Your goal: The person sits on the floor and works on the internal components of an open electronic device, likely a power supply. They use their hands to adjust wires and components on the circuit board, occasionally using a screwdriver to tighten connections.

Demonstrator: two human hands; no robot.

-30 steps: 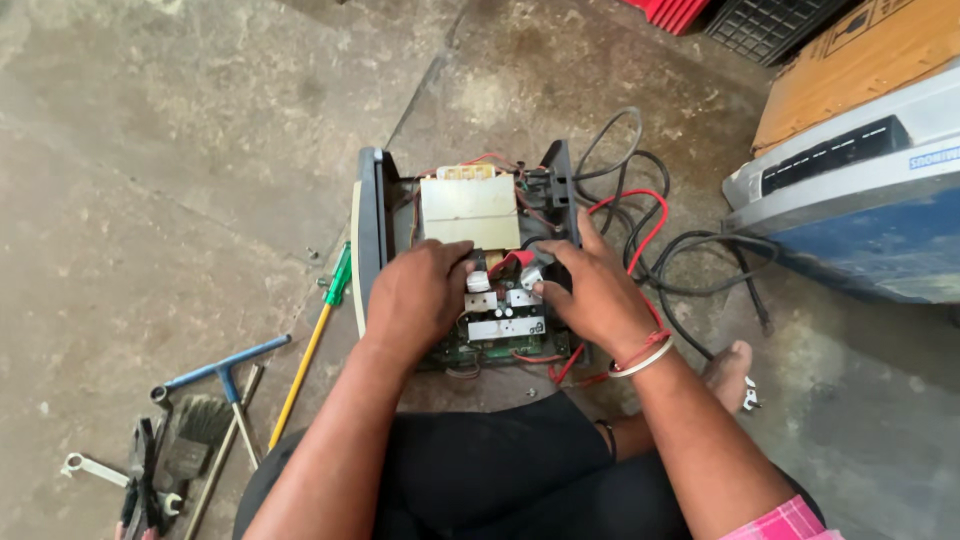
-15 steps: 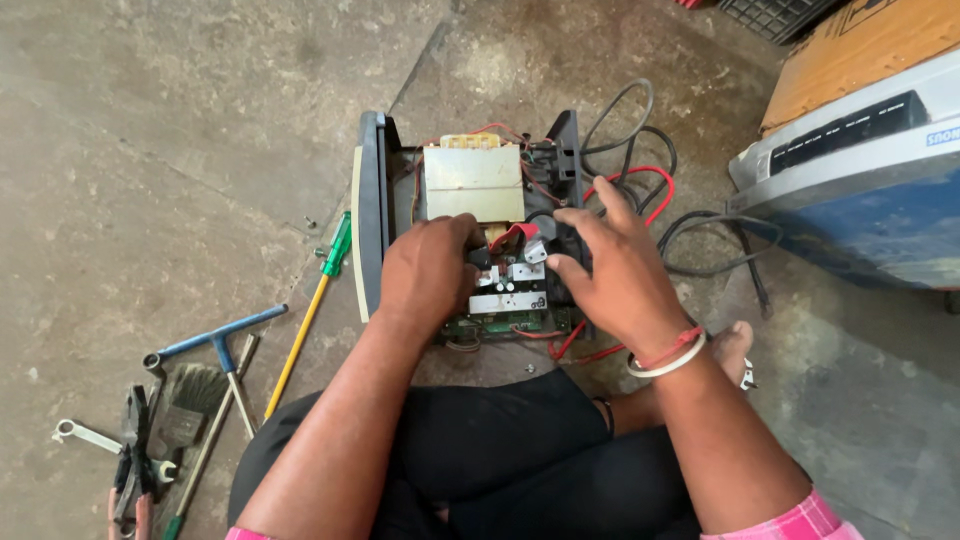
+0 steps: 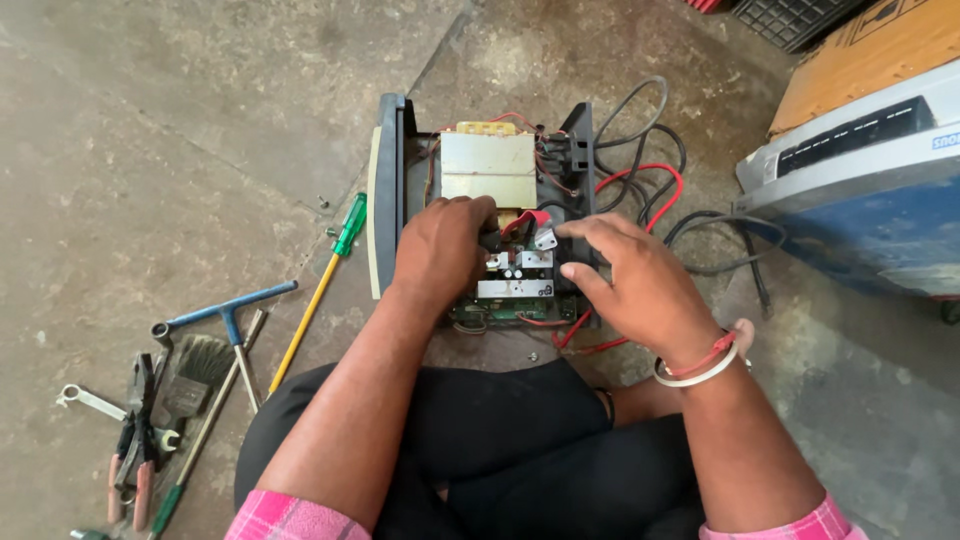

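Over the last second the view had drawn nearer to the opened power unit on the concrete floor, and both hands had shifted inside it. The left hand had slid up from the circuit board toward the pale block of the transformer; the right hand had come off the middle of the board and moved out toward the right wall of the case. That left the board and its red wire more exposed than before, so the work seemed to have moved from the board itself to the wiring just behind it.

The left fingers were curled together, pressing down at the gap between transformer and board; whether they pinched anything could not be told. The right fingers were loosely apart, the forefinger reaching toward a small metal tab just beside the red wire, close but not clearly touching.

A green-handled screwdriver, a blue T-wrench, a brush and pliers lay well apart on the left.
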